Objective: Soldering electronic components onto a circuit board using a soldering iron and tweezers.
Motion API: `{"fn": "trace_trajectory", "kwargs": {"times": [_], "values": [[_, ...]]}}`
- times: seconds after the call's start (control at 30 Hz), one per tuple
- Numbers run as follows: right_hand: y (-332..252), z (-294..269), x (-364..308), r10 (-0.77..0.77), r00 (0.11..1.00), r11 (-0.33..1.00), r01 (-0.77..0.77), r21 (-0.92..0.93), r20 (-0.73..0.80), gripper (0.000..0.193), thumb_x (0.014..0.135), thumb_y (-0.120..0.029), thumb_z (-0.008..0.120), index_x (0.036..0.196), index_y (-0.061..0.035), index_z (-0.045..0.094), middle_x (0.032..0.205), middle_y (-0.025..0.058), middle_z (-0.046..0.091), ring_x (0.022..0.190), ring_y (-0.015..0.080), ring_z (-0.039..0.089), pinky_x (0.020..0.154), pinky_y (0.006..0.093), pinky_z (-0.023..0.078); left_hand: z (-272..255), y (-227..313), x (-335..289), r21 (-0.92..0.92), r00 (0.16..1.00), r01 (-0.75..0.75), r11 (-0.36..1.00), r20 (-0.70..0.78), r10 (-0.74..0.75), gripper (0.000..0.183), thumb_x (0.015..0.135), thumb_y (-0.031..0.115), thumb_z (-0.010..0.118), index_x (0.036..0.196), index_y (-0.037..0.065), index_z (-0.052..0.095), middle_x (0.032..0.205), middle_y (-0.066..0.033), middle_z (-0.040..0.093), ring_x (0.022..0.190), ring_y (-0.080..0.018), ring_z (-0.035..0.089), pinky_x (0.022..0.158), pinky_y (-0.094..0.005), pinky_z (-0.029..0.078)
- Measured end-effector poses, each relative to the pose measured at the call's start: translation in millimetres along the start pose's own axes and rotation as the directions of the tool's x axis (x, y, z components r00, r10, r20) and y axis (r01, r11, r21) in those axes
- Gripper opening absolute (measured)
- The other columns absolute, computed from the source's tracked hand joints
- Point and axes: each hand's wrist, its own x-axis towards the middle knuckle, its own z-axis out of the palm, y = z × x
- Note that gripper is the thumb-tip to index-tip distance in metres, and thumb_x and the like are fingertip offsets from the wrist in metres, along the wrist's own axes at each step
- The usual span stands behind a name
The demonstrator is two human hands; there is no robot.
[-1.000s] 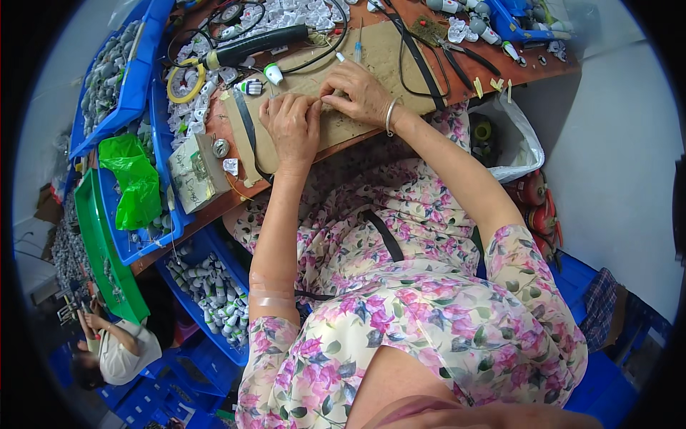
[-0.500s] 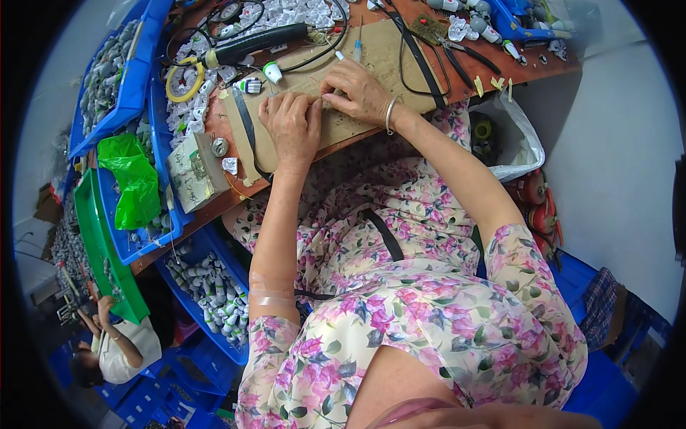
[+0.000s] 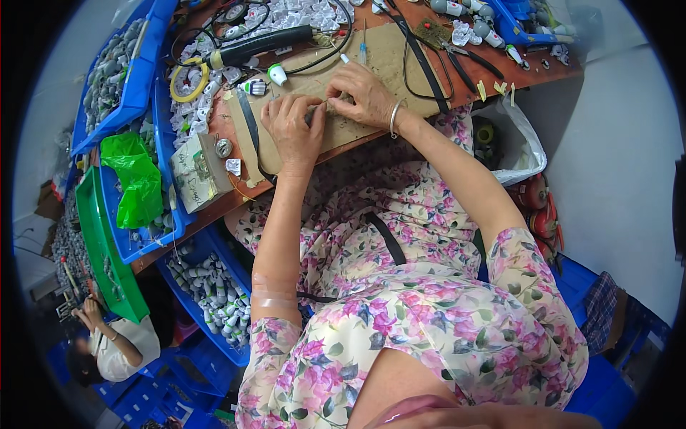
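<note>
Part at upper centre of the frame, small, grey and mostly hidden, and the left hand has its fingers clamped on it! Right hand just beside, fingers curled inward; whether they pinch anything, I cannot tell. Beneath both, cardboard on a reddish tabletop! White-and-green piece above the left hand, pliers upper right, green bag out at the left of the frame

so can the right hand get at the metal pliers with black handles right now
Probably yes: only a flat black strap and a thin black cable lie between the bare right hand and the black-handled metal pliers, both lying low.
</note>
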Motion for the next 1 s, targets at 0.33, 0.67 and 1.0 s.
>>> {"fn": "trace_trajectory", "kwargs": {"times": [0.33, 0.67, 1.0], "values": [[17, 31, -7, -0.071, 0.987, 0.997, 0.072, 0.005, -0.144, 0.015, 0.07, -0.024, 0.069, 0.07, -0.0106, 0.063, 0.078, 0.0104, 0.062, 0.079, 0.032, 0.059, 0.074, 0.0444, 0.046, -9, -1, -1, 0.081, 0.993, -0.072, 0.994, 0.1, 0.064, 0.012, 0.088, 0.017, 0.067, 0.092, 0.006, 0.067, 0.097, -0.0124, 0.066, 0.098, -0.0338, 0.058, 0.094, -0.0451, 0.04], [38, 45, -2, -0.132, 0.982, 0.982, 0.11, -0.156, -0.136, 0.012, 0.069, -0.025, 0.07, 0.067, -0.0153, 0.063, 0.077, 0.0032, 0.059, 0.085, 0.0266, 0.056, 0.079, 0.0423, 0.043, 10, -23, 3, 0.073, 0.983, -0.185, 0.98, 0.02, 0.184, 0.02, 0.091, 0.022, 0.067, 0.088, 0.003, 0.069, 0.083, -0.0129, 0.064, 0.081, -0.0338, 0.057, 0.078, -0.0445, 0.044], [43, 46, 7, -0.167, 0.981, 0.972, 0.147, -0.182, -0.098, 0.009, 0.067, -0.027, 0.073, 0.068, -0.0184, 0.07, 0.078, 0.0028, 0.065, 0.088, 0.0267, 0.062, 0.083, 0.0449, 0.046, 10, -18, 12, 0.1, 0.953, -0.297, 0.95, -0.037, 0.302, 0.014, 0.087, 0.019, 0.071, 0.087, 0.005, 0.07, 0.079, -0.0078, 0.066, 0.077, -0.0291, 0.061, 0.071, -0.0419, 0.045]]}}
